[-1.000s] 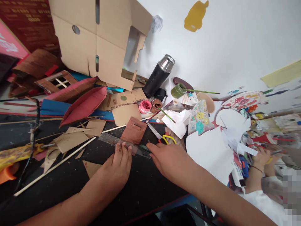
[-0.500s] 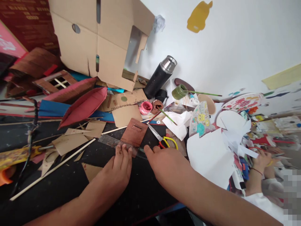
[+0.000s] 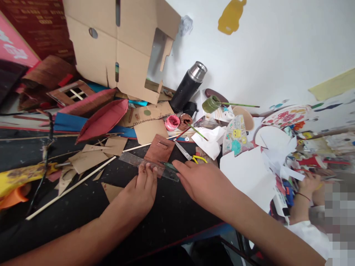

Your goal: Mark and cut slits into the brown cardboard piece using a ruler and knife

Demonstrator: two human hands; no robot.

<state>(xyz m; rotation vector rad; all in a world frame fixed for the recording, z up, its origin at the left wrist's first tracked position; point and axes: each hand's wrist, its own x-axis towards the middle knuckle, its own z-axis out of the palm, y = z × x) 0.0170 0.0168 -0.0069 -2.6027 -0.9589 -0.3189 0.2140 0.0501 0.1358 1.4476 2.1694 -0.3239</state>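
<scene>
A clear plastic ruler (image 3: 130,159) lies slantwise across the lower part of a brown-painted cardboard piece (image 3: 159,149) with a narrow slot near its top. My left hand (image 3: 141,188) holds the ruler down, its fingertips close together and pressed onto it. My right hand (image 3: 198,179) is closed around a slim, pointed dark-green tool (image 3: 168,166). The tool's tip meets the cardboard along the ruler's upper edge; the rest is hidden in my fingers. Scissors (image 3: 183,150) with yellow handles lie just beyond my right hand, partly covered by it.
Behind stand a black thermos (image 3: 185,88), a pink paint jar (image 3: 172,122), a brown paint jar (image 3: 185,121) and a green jar (image 3: 211,104). A large cardboard sheet (image 3: 133,48) leans at the back. Cardboard scraps (image 3: 88,159) and a wooden stick (image 3: 72,188) lie left. A co-worker's hand (image 3: 309,186) is at right.
The right hand's pointed tool now shows more plainly at the ruler's edge. More of the ruler's right end is uncovered. The camera view has shifted slightly.
</scene>
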